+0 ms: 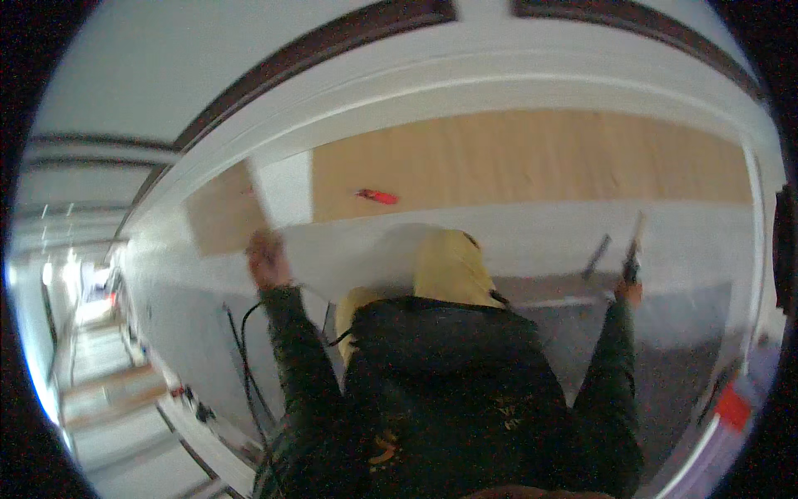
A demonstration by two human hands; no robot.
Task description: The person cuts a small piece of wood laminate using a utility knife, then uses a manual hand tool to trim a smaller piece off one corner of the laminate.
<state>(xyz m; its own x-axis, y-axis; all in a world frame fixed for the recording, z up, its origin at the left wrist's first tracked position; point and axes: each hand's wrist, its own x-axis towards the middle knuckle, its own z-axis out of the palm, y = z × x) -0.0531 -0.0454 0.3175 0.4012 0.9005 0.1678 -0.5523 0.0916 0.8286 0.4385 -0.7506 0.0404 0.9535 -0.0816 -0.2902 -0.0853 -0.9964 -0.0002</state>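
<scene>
My left hand (pixel 268 259) is at the lower right corner of a short tan wood panel piece (pixel 223 209). The fingers seem closed on that corner, though motion smears both hand and piece. To the right, my right hand (pixel 632 291) grips a slim tool (pixel 634 258) with a dark body and a narrow, pale upper end; its exact kind is unclear. A red utility knife (pixel 378 196) lies on the long tan wood panel (pixel 532 158), out of reach of both hands' grip. Left of the tool is a dark, narrow strip (pixel 597 256), apart from my right hand.
A white ledge (pixel 465 79) runs behind the panels. Dark cables (pixel 247 358) hang beside my left forearm. My yellow-clad knee (pixel 451 266) rises in the middle. A red-and-pale object (pixel 733 407) stands at the lower right. Tools (pixel 191 402) lie at the lower left.
</scene>
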